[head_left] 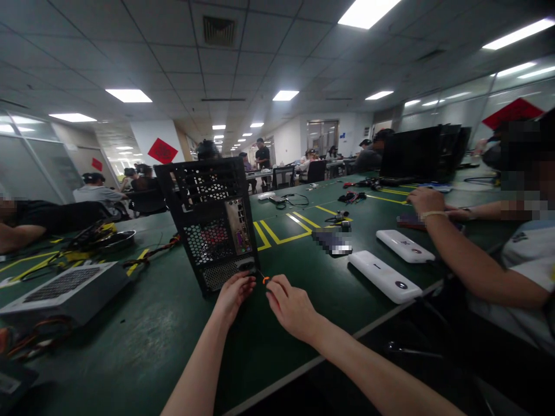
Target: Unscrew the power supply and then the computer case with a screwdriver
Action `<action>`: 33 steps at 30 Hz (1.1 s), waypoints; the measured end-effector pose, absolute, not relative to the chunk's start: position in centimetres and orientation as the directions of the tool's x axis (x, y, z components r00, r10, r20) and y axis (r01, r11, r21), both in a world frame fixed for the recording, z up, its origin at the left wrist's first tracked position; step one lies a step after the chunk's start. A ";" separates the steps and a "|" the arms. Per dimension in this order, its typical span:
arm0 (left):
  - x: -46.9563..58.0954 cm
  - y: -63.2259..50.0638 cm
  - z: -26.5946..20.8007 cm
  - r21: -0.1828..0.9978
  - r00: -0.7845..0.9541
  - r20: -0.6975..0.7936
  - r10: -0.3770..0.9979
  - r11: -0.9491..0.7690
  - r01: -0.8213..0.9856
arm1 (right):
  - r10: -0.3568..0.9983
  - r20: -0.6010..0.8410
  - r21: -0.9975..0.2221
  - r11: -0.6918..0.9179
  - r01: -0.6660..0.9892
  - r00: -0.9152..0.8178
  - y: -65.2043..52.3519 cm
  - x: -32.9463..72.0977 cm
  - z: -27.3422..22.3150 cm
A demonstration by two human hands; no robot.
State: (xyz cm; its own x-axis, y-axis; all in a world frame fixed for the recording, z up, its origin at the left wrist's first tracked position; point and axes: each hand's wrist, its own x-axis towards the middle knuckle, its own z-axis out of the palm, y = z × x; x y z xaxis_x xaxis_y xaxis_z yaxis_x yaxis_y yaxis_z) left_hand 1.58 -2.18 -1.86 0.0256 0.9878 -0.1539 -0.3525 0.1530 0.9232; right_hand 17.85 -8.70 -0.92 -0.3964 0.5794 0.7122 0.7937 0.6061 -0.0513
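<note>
A black computer case (208, 219) stands on the green table, its perforated rear panel facing me. At the panel's lower right corner is my left hand (234, 296), its fingers bent together against the power supply (223, 276). What those fingers pinch, if anything, is hidden. My right hand (292, 306) is closed around a screwdriver (266, 280) with an orange and black handle. The thin shaft points up and left at the case's lower right edge. Whether the tip touches a screw is too small to tell.
A loose grey power supply (73, 294) with cables lies left of the case. To the right are two white power banks (384, 276) and a phone (332, 241). A co-worker's arm (472, 248) rests on the table at right. Farther back lies a bundle of cables (351, 197).
</note>
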 end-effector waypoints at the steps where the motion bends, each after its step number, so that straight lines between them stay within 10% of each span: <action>1: 1.6 -2.1 -2.0 0.923 0.027 -0.150 0.988 0.150 -0.354 | 0.573 0.711 -0.037 0.609 0.792 -0.407 -8.7 17.9 -0.9; 9: 1.6 -1.9 -2.1 0.919 0.030 -0.148 0.989 0.149 -0.366 | 0.455 0.677 0.184 0.656 0.732 -0.579 -8.7 18.0 -0.6; 19: 1.8 -1.9 -2.0 0.927 0.019 -0.170 0.985 0.166 -0.336 | 0.582 0.729 -0.045 0.565 0.824 -0.360 -8.5 18.1 -1.0; 26: 1.7 -2.0 -2.0 0.929 0.030 -0.141 0.990 0.143 -0.340 | 0.472 0.689 0.174 0.629 0.758 -0.550 -8.6 18.1 -0.9; 33: 1.8 -2.3 -1.6 0.931 0.027 -0.153 0.988 0.153 -0.331 | 0.613 0.708 -0.059 0.547 0.835 -0.351 -8.6 18.1 -1.1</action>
State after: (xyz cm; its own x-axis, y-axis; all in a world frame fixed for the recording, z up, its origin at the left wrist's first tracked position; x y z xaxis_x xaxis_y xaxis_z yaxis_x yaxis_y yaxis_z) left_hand 1.79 -2.29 -1.59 0.0270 0.9879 -0.1525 -0.3310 0.1528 0.9312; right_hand 18.09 -8.60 -1.09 -0.3513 0.6127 0.7079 0.8353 0.5466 -0.0586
